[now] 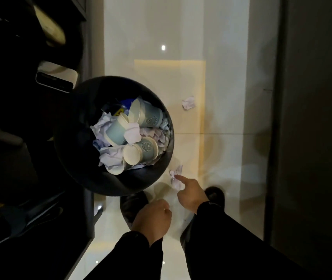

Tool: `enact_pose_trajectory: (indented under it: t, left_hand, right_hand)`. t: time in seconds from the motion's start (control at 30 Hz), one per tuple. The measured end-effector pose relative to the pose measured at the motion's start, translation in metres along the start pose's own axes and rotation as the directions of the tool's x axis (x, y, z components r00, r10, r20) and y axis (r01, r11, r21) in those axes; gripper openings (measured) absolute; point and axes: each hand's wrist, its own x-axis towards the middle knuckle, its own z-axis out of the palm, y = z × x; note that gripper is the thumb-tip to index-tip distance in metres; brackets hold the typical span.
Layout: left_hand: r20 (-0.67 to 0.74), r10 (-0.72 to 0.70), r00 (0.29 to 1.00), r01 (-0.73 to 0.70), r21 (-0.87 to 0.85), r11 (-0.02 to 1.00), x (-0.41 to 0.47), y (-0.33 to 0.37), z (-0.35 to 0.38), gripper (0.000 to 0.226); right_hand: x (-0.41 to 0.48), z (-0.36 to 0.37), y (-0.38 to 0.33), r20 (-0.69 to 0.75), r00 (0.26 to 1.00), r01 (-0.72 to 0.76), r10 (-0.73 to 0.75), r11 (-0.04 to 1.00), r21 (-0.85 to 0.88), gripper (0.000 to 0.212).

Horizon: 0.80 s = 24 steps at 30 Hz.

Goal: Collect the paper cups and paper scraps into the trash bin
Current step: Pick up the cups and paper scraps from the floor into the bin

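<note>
glossy pale floor point(221, 77) | phone point(54, 81) on dark shelf, left | dark shoe point(214, 194)

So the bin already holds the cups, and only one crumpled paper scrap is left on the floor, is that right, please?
Not quite: the head view shows two scraps on the floor, one farther off and one at the right hand. The cups are in the bin.

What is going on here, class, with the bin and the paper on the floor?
A person is tidying litter into a dark trash bin that already holds paper cups and crumpled paper. The right hand reaches for a paper scrap beside the bin. The left hand is curled loosely. Another scrap lies farther away.
</note>
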Motion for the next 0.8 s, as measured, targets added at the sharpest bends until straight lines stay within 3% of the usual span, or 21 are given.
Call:
enact_pose_trajectory:
  t: [0.17, 0.33, 0.47, 0.53, 0.63, 0.7, 0.8]
  left_hand:
    - [-0.056, 0.069, 0.996, -0.062, 0.119, 0.991, 0.032, -0.022, 0.012, 0.031]
    - [-0.051, 0.023, 0.998, -0.027, -0.082, 0.996, 0.035, -0.035, 0.016, 0.027]
    - [-0.061, 0.004, 0.998, -0.013, -0.141, 0.990, 0.020, -0.040, 0.007, 0.026]
    - [-0.070, -0.020, 0.997, 0.008, -0.163, 0.987, 0.001, -0.039, 0.001, 0.026]
    - [-0.046, -0.016, 0.999, 0.010, -0.139, 0.990, -0.036, -0.030, -0.014, 0.027]
    - [-0.027, 0.029, 0.999, -0.032, -0.127, 0.991, -0.061, -0.019, -0.027, 0.027]
    - [-0.087, 0.082, 0.993, -0.104, -0.278, 0.955, -0.095, -0.003, -0.058, 0.025]
  right_hand:
    - [0.049, 0.033, 0.015, 0.015, 0.996, -0.081, 0.083, 0.991, -0.111, 0.061]
    - [0.067, 0.040, 0.029, -0.039, 0.998, -0.050, 0.044, 0.987, -0.151, 0.063]
    - [0.048, 0.025, 0.027, -0.142, 0.990, -0.003, -0.018, 0.989, -0.147, 0.049]
    - [0.020, 0.009, 0.018, -0.319, 0.947, 0.011, -0.026, 0.999, -0.049, 0.040]
    - [-0.035, -0.021, -0.013, -0.566, 0.821, 0.191, -0.075, 0.970, 0.148, 0.025]
    - [-0.073, -0.038, -0.049, -0.660, 0.742, 0.332, -0.120, 0.921, 0.206, 0.016]
    - [-0.117, -0.050, -0.106, -0.700, 0.685, 0.485, -0.202, 0.843, 0.232, 0.024]
